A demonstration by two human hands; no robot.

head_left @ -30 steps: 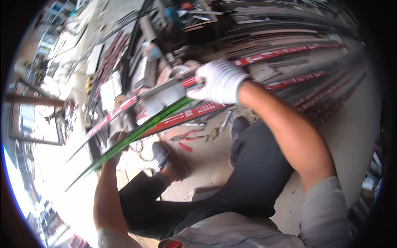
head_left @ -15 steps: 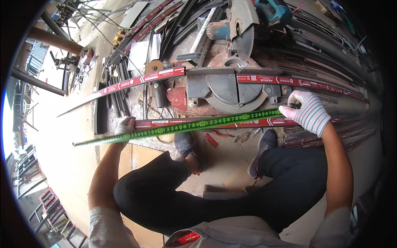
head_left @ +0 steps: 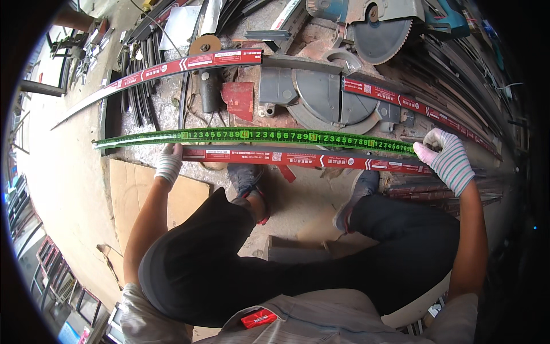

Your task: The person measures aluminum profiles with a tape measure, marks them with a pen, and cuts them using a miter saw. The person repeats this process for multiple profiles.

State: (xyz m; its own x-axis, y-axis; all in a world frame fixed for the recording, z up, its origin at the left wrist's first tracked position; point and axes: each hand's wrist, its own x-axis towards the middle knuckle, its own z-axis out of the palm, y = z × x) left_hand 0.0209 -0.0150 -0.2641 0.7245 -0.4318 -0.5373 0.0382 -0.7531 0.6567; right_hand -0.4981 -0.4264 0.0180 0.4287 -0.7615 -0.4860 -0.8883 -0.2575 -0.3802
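Note:
My right hand (head_left: 448,161), in a white striped glove, pinches the right end of a bright green tape measure (head_left: 275,136). The blade runs left across the view, bowed slightly, its free end beyond my left hand. Just on the near side of it lies a long dark profile bar (head_left: 298,159) with a red printed film. At that bar's left end, my gloved left hand (head_left: 168,165) is closed with bare fingertips against it. The bar's right end goes out of sight near my right hand.
Ahead stands a mitre saw with a round toothed blade (head_left: 380,41) above its grey table (head_left: 318,92). Red-filmed bars (head_left: 220,59) lie left and right of it. Dark profiles (head_left: 458,80) are piled at right. Cardboard (head_left: 134,198) lies by my left forearm; my shoes (head_left: 243,176) are below the bar.
The tape measure has gone from slanting across the bar to lying nearly level along its far side. The view has shifted, bringing the saw blade more into sight. Both hands keep their grips.

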